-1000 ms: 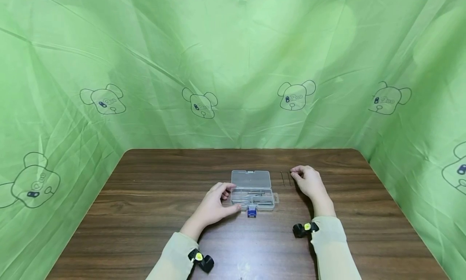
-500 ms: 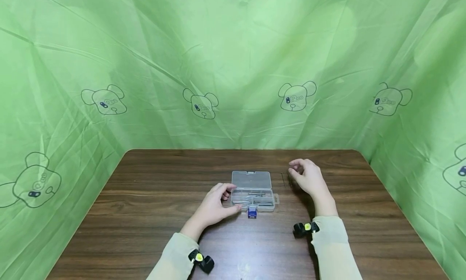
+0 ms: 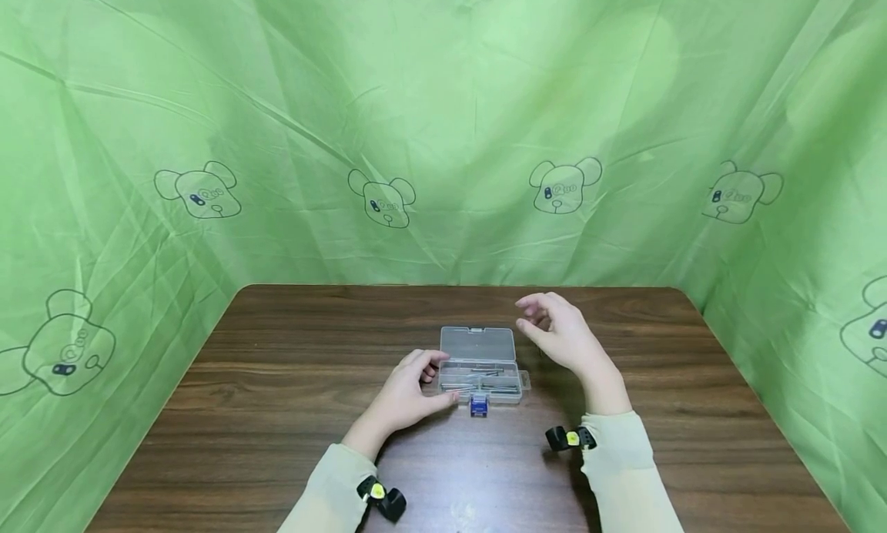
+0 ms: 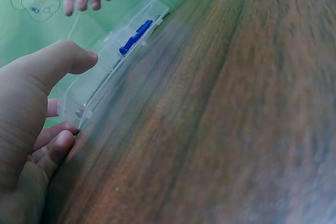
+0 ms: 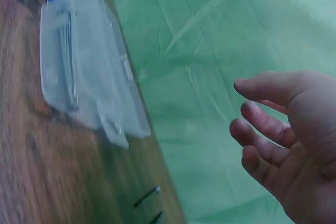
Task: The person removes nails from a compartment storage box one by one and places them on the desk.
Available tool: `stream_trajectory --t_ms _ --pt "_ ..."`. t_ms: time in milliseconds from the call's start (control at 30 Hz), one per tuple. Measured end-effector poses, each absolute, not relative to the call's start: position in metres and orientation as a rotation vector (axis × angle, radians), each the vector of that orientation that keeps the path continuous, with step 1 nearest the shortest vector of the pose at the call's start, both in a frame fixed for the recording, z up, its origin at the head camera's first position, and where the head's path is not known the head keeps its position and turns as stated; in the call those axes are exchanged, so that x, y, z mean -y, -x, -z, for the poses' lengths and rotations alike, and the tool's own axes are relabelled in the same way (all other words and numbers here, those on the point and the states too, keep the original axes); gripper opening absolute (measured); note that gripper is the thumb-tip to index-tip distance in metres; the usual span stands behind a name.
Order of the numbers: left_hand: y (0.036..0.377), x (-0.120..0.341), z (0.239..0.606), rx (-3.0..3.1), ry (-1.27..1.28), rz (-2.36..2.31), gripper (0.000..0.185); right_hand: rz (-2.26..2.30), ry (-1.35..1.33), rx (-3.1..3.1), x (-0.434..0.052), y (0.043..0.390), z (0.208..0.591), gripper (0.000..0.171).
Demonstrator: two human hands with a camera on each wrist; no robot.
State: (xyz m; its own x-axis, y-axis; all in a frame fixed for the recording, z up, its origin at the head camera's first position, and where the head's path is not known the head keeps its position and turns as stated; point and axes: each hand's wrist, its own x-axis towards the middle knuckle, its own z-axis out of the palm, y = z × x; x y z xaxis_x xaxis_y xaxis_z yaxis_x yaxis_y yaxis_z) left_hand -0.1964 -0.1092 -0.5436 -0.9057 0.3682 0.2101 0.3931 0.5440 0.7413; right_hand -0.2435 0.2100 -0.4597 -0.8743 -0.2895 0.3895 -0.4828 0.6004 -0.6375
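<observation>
Pins (image 5: 147, 196): right wrist view gives us two on the table (image 3: 291, 410), just off the clear box (image 3: 502, 400); in head view the right hand (image 3: 561, 333) mostly blocks them. That hand's raised, fingers loosely bent, nothing held. Left hand (image 3: 409, 387) holds the box's left end, thumb along the front. Lid (image 3: 478, 343) back, blue latch (image 3: 479, 405) down, thin rods (image 3: 500, 387) inside. Wood-grain top, green cloth (image 3: 471, 94) with cartoon heads (image 3: 560, 188) behind.

"Qoo"-like lettering (image 3: 564, 189) on green curtain (image 3: 457, 94)
</observation>
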Motion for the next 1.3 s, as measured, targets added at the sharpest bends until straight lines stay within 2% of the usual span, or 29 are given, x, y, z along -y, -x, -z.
stream_trajectory --t_ms 500,1300 --pt "0.196 0.110 0.543 2.724 0.676 1.346 0.064 -1.074 -0.894 2.682 -0.167 0.238 0.467 0.025" --pt "0.197 0.111 0.546 2.722 0.683 1.328 0.064 -0.951 -1.062 2.753 -0.140 0.237 0.491 0.023"
